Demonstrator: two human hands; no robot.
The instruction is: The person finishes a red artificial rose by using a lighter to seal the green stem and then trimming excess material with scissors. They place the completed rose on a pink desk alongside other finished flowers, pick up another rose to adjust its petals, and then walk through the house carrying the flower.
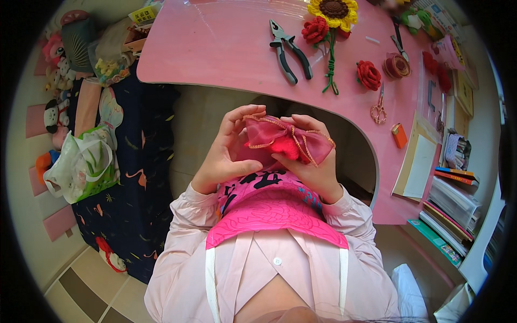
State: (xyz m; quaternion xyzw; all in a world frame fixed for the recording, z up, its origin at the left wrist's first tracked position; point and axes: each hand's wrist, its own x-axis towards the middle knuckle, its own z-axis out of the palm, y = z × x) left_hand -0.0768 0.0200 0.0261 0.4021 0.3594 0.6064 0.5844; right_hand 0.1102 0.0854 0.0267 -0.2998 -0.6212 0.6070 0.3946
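A sheer dark-red ribbon bow (316, 141) with gold-beaded edges is held up in front of my chest, above the pink apron (269, 215). Beneath its knot shows a bright red, fuzzy piece (285, 148), perhaps crochet; its full shape is hidden. My left hand (229, 148) curls around the bow's left loop, fingers behind and thumb low in front. On the other side, my right hand (315, 172) grips the bow's right part, its thumb against the red piece and fingers bent behind the ribbon.
On the pink table lie pliers (288, 51), a crochet sunflower (335, 12), red crochet roses (369, 75), a ribbon roll (396, 65), small scissors (378, 110) and an orange box (399, 135). Books (444, 226) stand right. A plastic bag (86, 164) rests on dark cloth left.
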